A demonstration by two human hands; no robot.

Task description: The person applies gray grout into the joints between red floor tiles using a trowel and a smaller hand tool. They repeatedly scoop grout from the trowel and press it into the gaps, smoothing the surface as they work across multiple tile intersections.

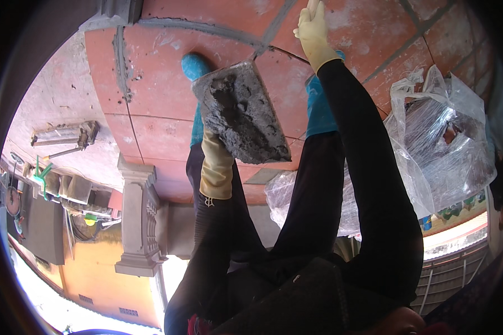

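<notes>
My left hand (218, 162), in a cream rubber glove, holds a flat board (256, 78) heaped with wet grey mortar (235, 114). Its fingers are hidden under the board. Further forward and to the right, my right hand (313, 34), in a pale yellow glove, is stretched over the reddish floor tiles (355, 33). The fingers that show are extended, with nothing visible in them; the fingertips run to the picture's top edge. Grey mortar lines (274, 22) fill several tile joints close to this hand. My feet, in blue coverings (195, 67), stand on the tiles.
Clear plastic wrapping (447, 139) covers a bulky pile at the right, beside my right arm. A grey moulded pillar (137, 218) stands at the lower left. Beyond the tile edge, a metal tile cutter (67, 137) lies on the pale floor. Dark crumbs (126, 84) dot the tiles at left.
</notes>
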